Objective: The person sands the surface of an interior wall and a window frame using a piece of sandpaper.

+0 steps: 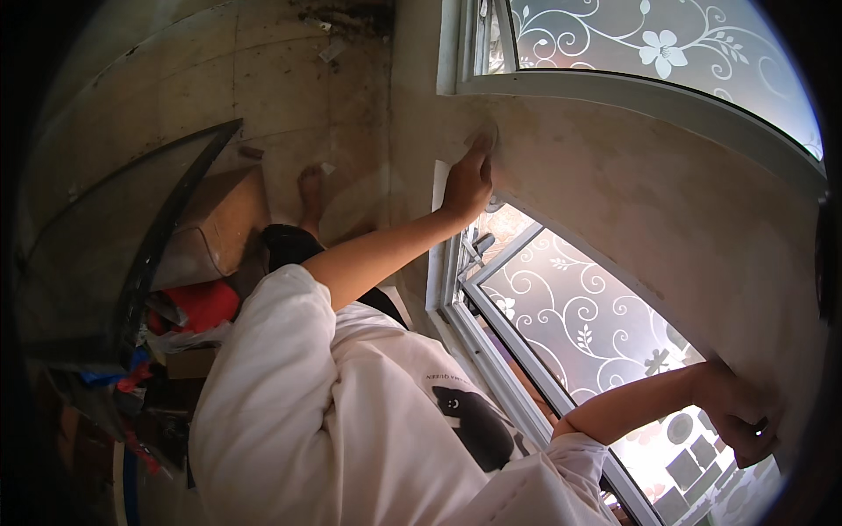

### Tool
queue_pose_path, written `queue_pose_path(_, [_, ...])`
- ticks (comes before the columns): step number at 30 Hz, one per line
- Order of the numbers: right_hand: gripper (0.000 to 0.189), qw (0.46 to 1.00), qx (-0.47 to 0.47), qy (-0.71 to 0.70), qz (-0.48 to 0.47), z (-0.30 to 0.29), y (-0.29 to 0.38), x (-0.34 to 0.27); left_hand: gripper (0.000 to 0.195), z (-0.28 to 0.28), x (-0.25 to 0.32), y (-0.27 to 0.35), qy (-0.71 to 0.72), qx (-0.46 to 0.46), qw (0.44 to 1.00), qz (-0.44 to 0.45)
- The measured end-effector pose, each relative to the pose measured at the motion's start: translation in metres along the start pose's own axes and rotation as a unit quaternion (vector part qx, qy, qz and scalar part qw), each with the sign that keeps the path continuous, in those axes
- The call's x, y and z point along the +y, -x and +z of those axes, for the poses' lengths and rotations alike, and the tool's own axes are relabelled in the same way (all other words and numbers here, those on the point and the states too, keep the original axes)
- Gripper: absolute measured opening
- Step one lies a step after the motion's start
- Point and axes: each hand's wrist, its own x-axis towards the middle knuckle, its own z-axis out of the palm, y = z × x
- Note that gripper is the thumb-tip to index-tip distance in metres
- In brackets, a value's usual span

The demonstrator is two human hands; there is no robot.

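Observation:
My left hand (468, 184) is raised to the plastered wall (592, 158), between an upper and a lower window. Its fingers pinch a small, pale, thin pad (483, 136), pressed flat on the wall; its material is unclear. Around the pad the wall looks patchy and slightly stained. My right hand (743, 417) is at the far right, by the wall's edge over the lower window. Its fingers are curled and dim, so whether they hold anything cannot be told.
The lower window's sash (546, 315) stands ajar below my arms, with patterned frosted glass. The upper window (631, 82) has similar glass. Behind me are a cardboard box (223, 217), a dark-edged curved glass panel (164, 217), a red item (204, 306) and mixed clutter. Debris lies on the tiled floor (283, 79).

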Motion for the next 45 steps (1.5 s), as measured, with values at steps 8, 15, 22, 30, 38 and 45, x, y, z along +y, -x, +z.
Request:
queue_pose_path(8, [0.024,1.000,-0.007,0.009,-0.002,0.001,-0.003,-0.016,0.030,-0.007,-0.036,-0.067,-0.083,0.035,0.986,-0.138])
queue_pose_path(15, [0.021,0.999,0.002,-0.020,0.031,0.004,-0.001,-0.021,0.038,0.001,-0.019,-0.045,-0.024,0.058,0.997,-0.037])
queue_pose_path(22, [0.017,0.999,-0.007,-0.015,-0.029,0.003,-0.004,-0.023,0.039,0.017,-0.090,-0.094,-0.067,0.084,0.988,-0.111])
queue_pose_path(30, [0.015,0.999,0.001,-0.037,-0.024,0.008,-0.005,-0.046,0.037,0.006,-0.065,-0.059,-0.045,0.078,0.996,-0.015])
queue_pose_path(38, [0.018,0.999,0.002,-0.032,-0.041,0.004,-0.009,-0.043,0.036,0.005,-0.095,-0.122,-0.091,0.051,0.989,-0.106])
queue_pose_path(45, [0.024,0.995,-0.012,0.035,-0.091,-0.002,-0.004,-0.029,0.038,0.003,-0.056,-0.074,-0.033,0.051,0.996,-0.071])
